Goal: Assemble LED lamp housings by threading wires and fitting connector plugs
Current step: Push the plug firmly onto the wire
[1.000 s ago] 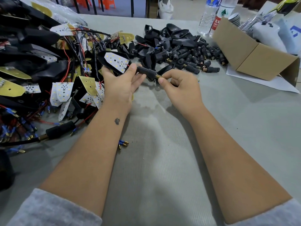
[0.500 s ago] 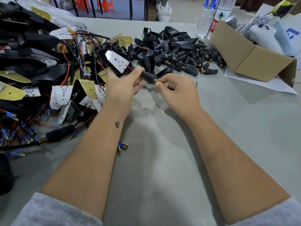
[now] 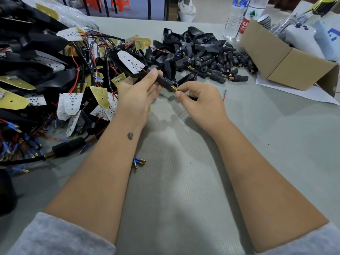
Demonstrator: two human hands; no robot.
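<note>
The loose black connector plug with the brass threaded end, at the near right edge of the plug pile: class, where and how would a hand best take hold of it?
Pinch the black connector plug across its ribbed black body, coming down from above on the near side. It lies flat at the pile's open edge, brass threaded end pointing left toward its neighbours, so the body's long sides look free.

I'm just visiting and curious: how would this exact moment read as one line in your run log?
left hand: holds black connector plug | right hand: pinches brass threaded end | LED board: behind plug
</note>
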